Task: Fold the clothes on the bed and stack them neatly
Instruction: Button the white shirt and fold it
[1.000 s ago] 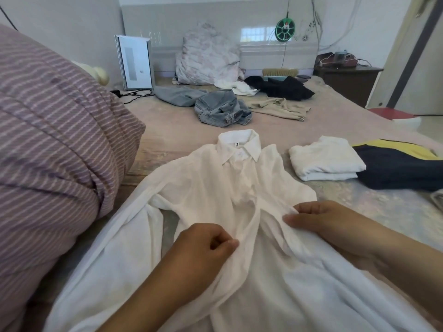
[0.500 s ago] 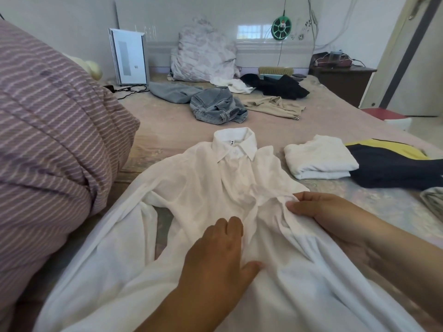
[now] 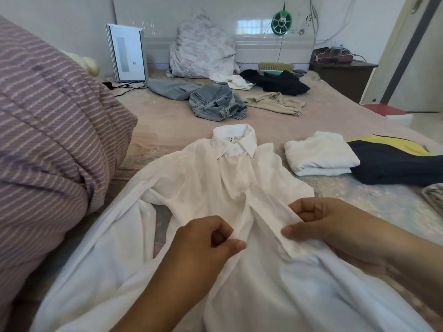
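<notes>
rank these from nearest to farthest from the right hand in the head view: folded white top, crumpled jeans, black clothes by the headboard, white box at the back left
From the right hand:
1. Folded white top, just beyond the hand, slightly right.
2. Crumpled jeans, mid-bed, beyond the shirt collar.
3. Black clothes, farther back near the headboard.
4. White box, far back left against the wall.

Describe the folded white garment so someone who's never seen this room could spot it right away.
On the bed, look just right of the collar of the spread white shirt. The folded white garment lies there, against a navy and yellow garment. It alone is a neat rectangle.
</notes>
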Demonstrator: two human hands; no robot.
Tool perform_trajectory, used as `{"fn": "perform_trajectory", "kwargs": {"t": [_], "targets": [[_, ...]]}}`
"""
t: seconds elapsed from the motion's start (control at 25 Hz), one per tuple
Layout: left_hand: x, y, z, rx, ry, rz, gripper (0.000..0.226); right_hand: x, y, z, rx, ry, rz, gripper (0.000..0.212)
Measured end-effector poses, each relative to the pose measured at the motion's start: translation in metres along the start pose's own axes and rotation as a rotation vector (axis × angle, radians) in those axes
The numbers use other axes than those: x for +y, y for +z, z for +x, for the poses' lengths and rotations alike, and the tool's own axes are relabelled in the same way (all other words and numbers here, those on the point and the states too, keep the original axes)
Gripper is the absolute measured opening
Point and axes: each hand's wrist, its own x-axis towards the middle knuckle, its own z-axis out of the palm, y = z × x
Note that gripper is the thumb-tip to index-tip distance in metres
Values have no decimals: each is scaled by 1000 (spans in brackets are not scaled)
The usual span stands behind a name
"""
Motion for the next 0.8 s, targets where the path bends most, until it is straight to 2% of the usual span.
{"fn": "perform_trajectory", "kwargs": {"t": [0.16,0.24,0.32,0.4,0.52,0.68,0.8], "targets": [[11,0,1,-71,-87,-275,12,-12,3,0,-21,27,142,12],[15,1,5,-34,-101,-417,23,-19,8,1,-26,6,257,13],[20,0,7,4,-67,-506,22,-24,14,2,-46,-24,344,16],[23,1,7,4,-6,-468,7,-22,21,1,-38,-64,338,25],[20,6,4,-17,-20,-441,9,-11,32,0,36,-124,297,38],[16,11,1,-55,-65,-429,6,3,40,0,160,-227,269,40],[14,16,1,-5,-62,-421,6,8,46,1,280,-304,105,49]]}}
